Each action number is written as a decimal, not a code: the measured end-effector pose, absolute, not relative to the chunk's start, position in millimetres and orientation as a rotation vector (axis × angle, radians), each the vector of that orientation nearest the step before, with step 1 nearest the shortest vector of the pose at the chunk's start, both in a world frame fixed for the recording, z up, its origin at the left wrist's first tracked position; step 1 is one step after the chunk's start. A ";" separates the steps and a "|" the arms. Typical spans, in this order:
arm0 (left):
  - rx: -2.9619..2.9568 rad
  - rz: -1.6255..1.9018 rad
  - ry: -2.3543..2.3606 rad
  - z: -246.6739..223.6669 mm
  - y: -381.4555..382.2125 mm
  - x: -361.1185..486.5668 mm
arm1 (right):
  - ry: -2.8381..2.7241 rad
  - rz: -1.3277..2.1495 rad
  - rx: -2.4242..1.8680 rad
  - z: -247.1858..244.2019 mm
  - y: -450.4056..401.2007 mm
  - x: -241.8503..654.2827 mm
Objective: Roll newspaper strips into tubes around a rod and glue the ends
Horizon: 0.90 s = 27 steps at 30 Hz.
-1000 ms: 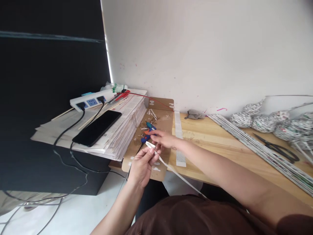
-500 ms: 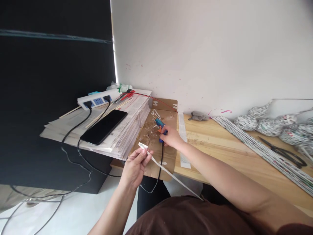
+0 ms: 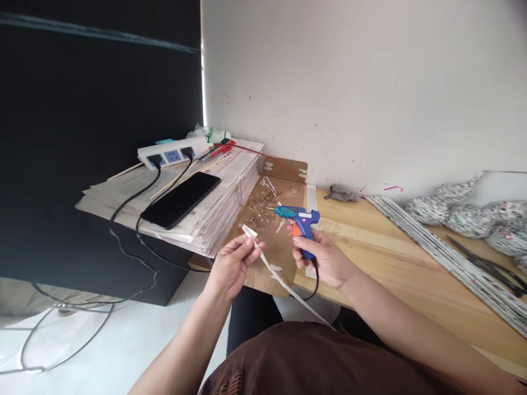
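Note:
Between the thumb and fingers of my left hand (image 3: 234,262) is one end of a narrow white paper strip (image 3: 284,284); its tip is folded wider, and its tail slants down toward my lap. My right hand (image 3: 325,255) grips the handle of a blue glue gun (image 3: 303,222) with an orange trigger. A small red light glows on its body. The gun's nozzle points left, above a brown cardboard sheet (image 3: 263,269) strewn with glue threads and scraps. Nozzle and paper strip are apart.
On the left, a newspaper stack (image 3: 226,211) carries a black phone (image 3: 181,199) and a power strip (image 3: 175,151) with cords hanging down. To the right lie long paper rods (image 3: 436,255), black scissors (image 3: 489,263), woven paper shapes (image 3: 469,219) and a grey cloth (image 3: 341,192).
My right hand has lifted the glue gun off the cardboard and brought it right and nearer to me. The left hand still pinches the paper strip. The view has shifted slightly.

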State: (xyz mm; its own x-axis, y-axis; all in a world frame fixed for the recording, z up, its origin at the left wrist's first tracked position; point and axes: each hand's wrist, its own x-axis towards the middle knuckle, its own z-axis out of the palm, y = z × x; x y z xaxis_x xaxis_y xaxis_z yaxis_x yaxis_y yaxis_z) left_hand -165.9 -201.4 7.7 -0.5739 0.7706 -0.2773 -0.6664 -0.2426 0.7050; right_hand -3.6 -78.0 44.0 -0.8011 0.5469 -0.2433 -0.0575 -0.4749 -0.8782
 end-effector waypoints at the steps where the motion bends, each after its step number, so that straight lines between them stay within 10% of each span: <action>1: 0.164 1.930 1.016 9.3 -199.9 -164.1 | -1.386 2.297 -0.676 46.3 -78.8 2.0; 27: 0.367 1.880 1.016 42.9 -191.0 -131.5 | -2.093 1.557 -0.734 65.4 -99.4 53.3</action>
State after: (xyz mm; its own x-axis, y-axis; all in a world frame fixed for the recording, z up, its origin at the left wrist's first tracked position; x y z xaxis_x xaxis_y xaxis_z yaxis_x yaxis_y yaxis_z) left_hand -131.5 -191.0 42.9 -0.5179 0.8407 -0.1579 -0.5926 -0.2195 0.7750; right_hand 53.3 -99.4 65.4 -0.7684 0.6395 0.0260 0.1591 0.2302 -0.9600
